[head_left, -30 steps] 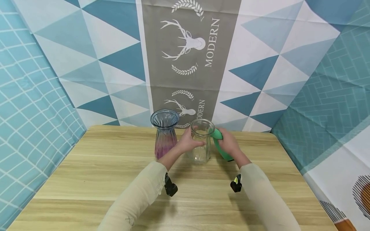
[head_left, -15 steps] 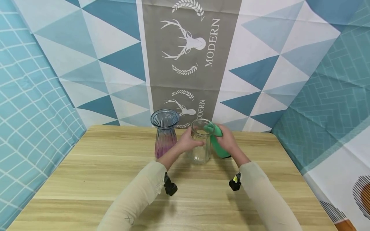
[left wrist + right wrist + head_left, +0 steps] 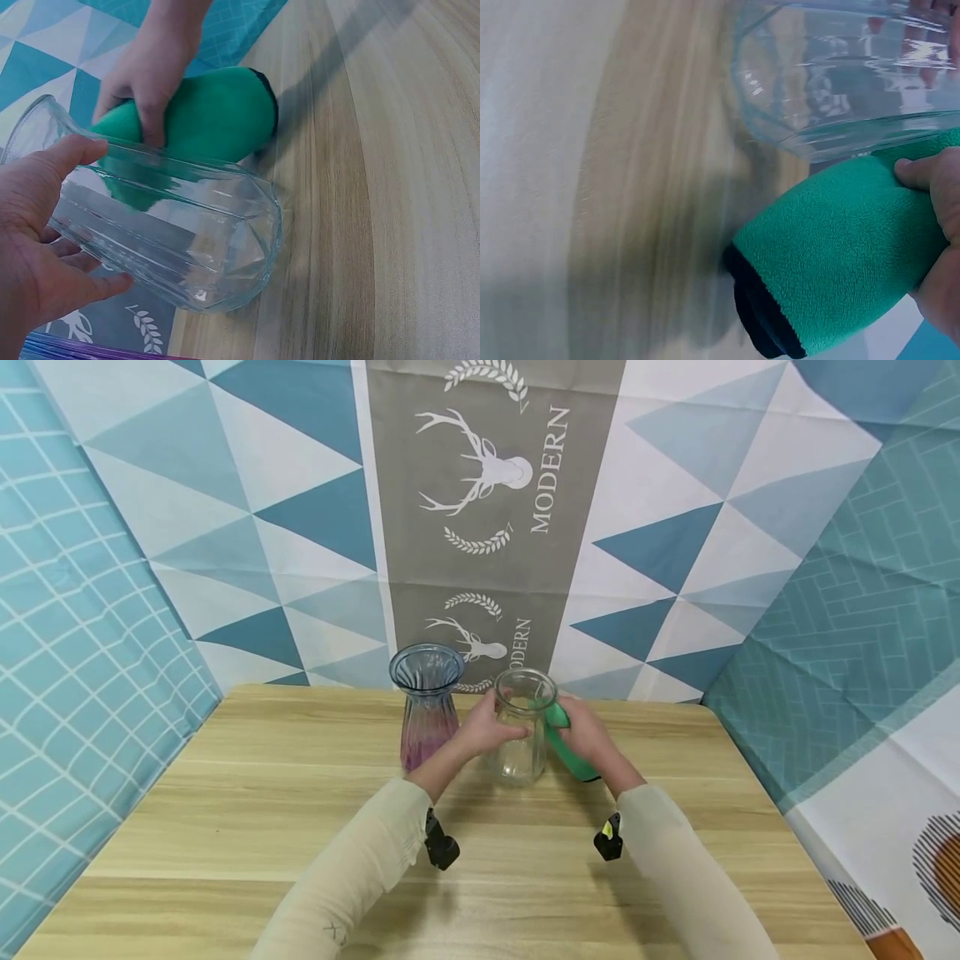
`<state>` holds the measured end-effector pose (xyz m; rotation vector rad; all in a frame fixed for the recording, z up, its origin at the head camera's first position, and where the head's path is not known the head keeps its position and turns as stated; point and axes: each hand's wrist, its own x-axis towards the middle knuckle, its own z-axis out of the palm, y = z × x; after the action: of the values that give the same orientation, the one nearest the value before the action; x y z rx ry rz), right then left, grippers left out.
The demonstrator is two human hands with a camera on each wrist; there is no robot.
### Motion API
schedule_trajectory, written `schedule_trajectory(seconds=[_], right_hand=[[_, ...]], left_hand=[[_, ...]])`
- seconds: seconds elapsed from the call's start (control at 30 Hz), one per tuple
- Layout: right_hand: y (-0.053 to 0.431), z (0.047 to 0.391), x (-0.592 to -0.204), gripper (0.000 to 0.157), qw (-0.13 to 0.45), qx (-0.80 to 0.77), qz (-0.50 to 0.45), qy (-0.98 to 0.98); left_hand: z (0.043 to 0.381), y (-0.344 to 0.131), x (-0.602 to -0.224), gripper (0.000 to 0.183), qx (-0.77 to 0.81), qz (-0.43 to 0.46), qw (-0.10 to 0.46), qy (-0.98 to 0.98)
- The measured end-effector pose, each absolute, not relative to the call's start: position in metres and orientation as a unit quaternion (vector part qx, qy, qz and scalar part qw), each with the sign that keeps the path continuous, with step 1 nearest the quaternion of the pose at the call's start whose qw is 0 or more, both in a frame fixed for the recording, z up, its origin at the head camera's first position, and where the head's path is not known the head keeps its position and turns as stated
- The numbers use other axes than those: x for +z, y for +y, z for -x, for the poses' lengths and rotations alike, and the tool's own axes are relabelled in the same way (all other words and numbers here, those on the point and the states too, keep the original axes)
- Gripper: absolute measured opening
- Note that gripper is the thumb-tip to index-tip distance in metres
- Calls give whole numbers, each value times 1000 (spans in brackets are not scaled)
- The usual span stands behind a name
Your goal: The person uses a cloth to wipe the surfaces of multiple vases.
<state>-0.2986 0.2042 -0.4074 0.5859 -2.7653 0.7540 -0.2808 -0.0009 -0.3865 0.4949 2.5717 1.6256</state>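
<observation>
A clear glass vase point(image 3: 521, 752) with a wide rim stands upright near the back of the table. My left hand point(image 3: 483, 727) grips it from the left, thumb across its near side and fingers behind, as the left wrist view shows. On the vase's other side, my right hand point(image 3: 588, 735) holds a folded green cloth point(image 3: 840, 247) with a dark edge. Part of the cloth lies against the glass near the neck, and its loose end hangs down toward the tabletop. The right fingers are partly hidden behind the cloth.
Just left of the clear vase is a second glass vase point(image 3: 429, 718), blue at the rim and pink-purple lower down. Both stand on a wooden table point(image 3: 225, 827), close to its back edge. Patterned fabric point(image 3: 300, 485) hangs right behind them.
My right hand and the cloth shifted up and toward the vase's rim, then came back down along its side. The left hand and both vases stayed in place.
</observation>
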Motion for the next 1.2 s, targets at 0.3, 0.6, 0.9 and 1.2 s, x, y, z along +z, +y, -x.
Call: schedule_trajectory(seconds=[0.3,0.6,0.9,1.2], right_hand=[[207,296,-417,23,78,199,-204,-956],[209,293,-421,48,48,148,-198,-968],[211,291,-428,50,34,142,-193,-970],[213,291,-432,50,20,149,-179,-972]], left_hand=[[279,-1,-386,79,524,-157,35,837],[280,-1,-385,79,519,-156,36,840],[280,0,-386,78,537,-165,29,827],[278,1,-389,80,539,-150,10,829]])
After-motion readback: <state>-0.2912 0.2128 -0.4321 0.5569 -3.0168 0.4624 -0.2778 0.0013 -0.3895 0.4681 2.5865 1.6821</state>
